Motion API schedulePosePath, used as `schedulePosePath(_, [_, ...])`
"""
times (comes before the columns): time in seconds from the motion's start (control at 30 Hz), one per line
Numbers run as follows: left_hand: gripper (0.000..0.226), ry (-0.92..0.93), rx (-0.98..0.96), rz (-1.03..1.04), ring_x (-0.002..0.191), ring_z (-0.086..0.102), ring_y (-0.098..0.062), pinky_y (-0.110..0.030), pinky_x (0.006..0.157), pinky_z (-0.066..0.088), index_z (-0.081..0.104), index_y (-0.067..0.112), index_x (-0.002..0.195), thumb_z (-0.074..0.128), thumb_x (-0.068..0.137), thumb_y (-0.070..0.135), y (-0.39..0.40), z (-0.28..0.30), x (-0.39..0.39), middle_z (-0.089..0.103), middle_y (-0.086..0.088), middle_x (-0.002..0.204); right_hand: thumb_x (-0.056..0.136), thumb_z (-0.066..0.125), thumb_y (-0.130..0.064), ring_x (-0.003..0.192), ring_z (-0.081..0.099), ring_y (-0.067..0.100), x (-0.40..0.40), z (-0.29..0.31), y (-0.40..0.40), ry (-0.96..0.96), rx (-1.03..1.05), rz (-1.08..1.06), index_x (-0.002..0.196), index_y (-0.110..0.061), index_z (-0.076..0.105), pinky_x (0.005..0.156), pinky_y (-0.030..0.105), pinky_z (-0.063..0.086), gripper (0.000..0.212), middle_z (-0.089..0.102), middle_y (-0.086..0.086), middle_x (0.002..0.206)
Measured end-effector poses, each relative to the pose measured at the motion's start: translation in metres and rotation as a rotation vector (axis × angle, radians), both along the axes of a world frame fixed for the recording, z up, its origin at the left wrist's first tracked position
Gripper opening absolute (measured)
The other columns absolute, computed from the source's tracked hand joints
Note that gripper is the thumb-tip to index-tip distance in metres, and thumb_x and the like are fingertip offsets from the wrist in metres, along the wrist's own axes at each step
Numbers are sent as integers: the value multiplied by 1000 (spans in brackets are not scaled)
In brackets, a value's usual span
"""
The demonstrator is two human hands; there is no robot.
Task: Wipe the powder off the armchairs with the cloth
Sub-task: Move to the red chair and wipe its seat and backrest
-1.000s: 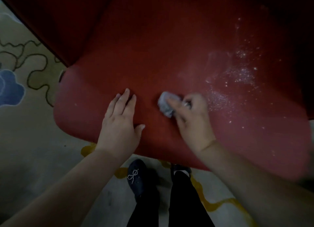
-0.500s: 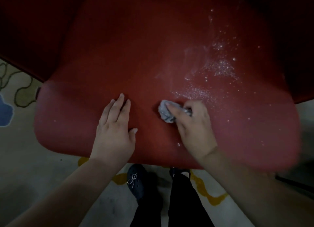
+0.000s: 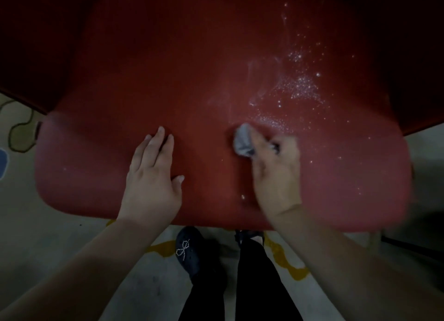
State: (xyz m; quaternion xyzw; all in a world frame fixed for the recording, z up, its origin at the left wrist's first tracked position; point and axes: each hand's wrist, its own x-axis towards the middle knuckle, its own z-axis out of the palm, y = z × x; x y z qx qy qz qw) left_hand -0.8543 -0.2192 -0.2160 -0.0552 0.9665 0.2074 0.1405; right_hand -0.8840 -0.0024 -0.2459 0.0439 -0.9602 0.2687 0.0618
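Right hand (image 3: 276, 176) grips balled grey cloth (image 3: 243, 141) pressed on red armchair seat (image 3: 168, 80) just below white powder (image 3: 298, 87), left hand (image 3: 151, 174) flat with fingers straight on seat, holding nothing

We see a pale carpet (image 3: 43, 244) on the floor, with a dark wavy line (image 3: 22, 126) and a blue patch (image 3: 3, 163) at the left, and yellow curved marks (image 3: 286, 260) lower down. The light is dim, and the upper corners are dark.

red armchair seat (image 3: 168, 85), white powder (image 3: 300, 87), cloth (image 3: 242, 141)
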Motion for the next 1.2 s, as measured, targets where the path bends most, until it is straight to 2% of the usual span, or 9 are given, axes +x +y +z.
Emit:
schedulePosePath(0.1, [75,8,9,-11,146,7,-22,-34,116,6,24,13,151,63,88,17,-1,0,0,11,2,160,91,41,-16,90,42,21,23,5,24,30,35,-94,128,-14,61,76,34,44,43,46,14,100])
schedulePosePath(0.2, [75,15,6,0,146,7,-22,-34,116,7,24,12,151,64,87,16,0,-2,1,12,2,160,93,53,-28,82,47,12,65,0,2,-108,-148,-169,107,-25,66,76,34,41,19,50,1,93])
schedulePosePath(0.4, [75,15,-1,-16,146,7,-24,-33,117,6,24,12,151,63,87,17,-1,-3,2,12,1,160,97,47,-26,91,42,1,7,-6,-25,-89,-50,-21,127,-17,59,81,25,35,33,45,-10,99])
schedulePosePath(0.53, [75,-4,18,-21,146,2,-19,-36,117,9,19,15,152,60,90,21,-3,-1,2,5,6,160,92,51,-7,91,43,24,12,0,8,10,-5,-226,134,-8,55,79,36,45,43,46,17,102])
schedulePosePath(0.73, [77,4,31,8,145,9,-24,-43,115,17,26,11,150,64,84,13,-1,-3,0,13,1,160,89,54,-55,88,51,10,43,10,-49,-153,-70,173,90,-31,55,83,32,46,25,54,-7,94])
schedulePosePath(0.93, [76,-11,37,8,146,4,-19,-44,117,17,21,16,152,62,88,19,0,0,1,7,6,160,91,47,-13,89,45,25,5,-12,-6,68,49,-90,131,-15,59,78,39,46,41,47,15,99])
schedulePosePath(1.0, [75,-13,40,5,146,4,-18,-44,116,17,21,16,152,62,88,19,-1,1,1,7,7,160,97,49,-24,88,43,15,34,-16,-10,9,12,-103,124,-17,63,79,36,43,31,47,5,96])
schedulePosePath(1.07, [76,1,36,1,146,9,-22,-45,116,19,25,13,151,64,86,16,-2,0,1,12,3,160,96,52,-38,84,45,13,50,-9,-34,-48,-128,17,116,-28,62,77,38,44,24,44,-1,94])
schedulePosePath(1.2, [75,15,27,19,145,12,-26,-41,116,15,29,10,149,65,84,16,1,-1,0,17,-2,159,84,55,-5,81,49,31,-3,-8,-52,43,-41,295,132,-17,56,70,39,47,50,46,14,94])
